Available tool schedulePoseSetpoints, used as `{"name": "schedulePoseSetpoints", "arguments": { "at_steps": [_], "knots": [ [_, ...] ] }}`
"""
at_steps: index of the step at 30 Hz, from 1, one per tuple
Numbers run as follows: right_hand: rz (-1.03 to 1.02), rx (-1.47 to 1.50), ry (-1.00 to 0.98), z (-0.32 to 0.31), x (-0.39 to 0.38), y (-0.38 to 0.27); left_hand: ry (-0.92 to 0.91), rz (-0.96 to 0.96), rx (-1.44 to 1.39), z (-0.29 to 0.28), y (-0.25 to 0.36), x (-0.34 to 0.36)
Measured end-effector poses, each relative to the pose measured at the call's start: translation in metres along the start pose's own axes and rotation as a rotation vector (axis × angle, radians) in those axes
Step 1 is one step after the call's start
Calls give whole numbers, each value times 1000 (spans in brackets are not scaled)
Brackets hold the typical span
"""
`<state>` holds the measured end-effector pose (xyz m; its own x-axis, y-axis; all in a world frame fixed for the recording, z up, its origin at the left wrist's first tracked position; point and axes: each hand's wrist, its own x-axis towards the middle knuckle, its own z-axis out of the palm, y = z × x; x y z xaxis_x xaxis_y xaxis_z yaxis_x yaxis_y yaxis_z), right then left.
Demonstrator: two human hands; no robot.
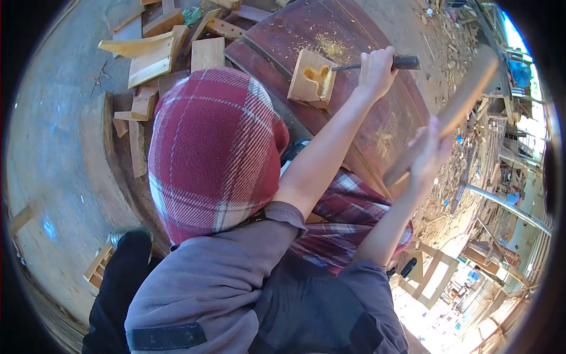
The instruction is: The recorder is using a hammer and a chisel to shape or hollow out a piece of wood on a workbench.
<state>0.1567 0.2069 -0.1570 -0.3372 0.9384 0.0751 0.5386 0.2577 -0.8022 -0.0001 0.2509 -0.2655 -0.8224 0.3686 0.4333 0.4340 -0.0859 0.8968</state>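
Observation:
My left hand [377, 71] is closed around a chisel [349, 67], whose dark handle sticks out to the right. The chisel's tip reaches the carved hollow of a light wooden block [299, 85], which lies on a reddish-brown wooden panel [365, 133]. My right hand [429, 156] grips a long wooden club [463, 97], tilted up to the right and blurred by motion. The club is apart from the chisel handle. Pale wood shavings [330, 47] are scattered beyond the block.
Wooden offcuts [156, 59] are piled to the left of the panel. A large rounded red plaid shape [218, 147] fills the middle left. A black trouser leg [121, 289] shows at the lower left. Scraps litter the right, near a metal pole [510, 208].

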Motion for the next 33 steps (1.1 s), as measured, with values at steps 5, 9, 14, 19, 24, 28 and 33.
{"name": "schedulePoseSetpoints", "arguments": {
  "at_steps": [5,9,14,19,24,28,33],
  "knots": [
    [-215,-236,1,13,3,7,-61,-1,83,3,-13,-13],
    [-93,107,0,-15,-2,-26,-35,5,81,-4,-9,-7],
    [-95,59,38,-24,1,-6,-7,-5,-10,-11,15,9],
    [-65,-43,22,-23,6,9,5,0,-33,-16,14,12],
    [-123,-24,46,-17,7,8,-7,-49,-72,-18,8,7],
    [-86,-39,18,-18,6,7,13,-33,-56,-19,7,6],
    [-162,-29,18,-19,11,13,0,-39,-52,-20,5,7]
  ]
}}
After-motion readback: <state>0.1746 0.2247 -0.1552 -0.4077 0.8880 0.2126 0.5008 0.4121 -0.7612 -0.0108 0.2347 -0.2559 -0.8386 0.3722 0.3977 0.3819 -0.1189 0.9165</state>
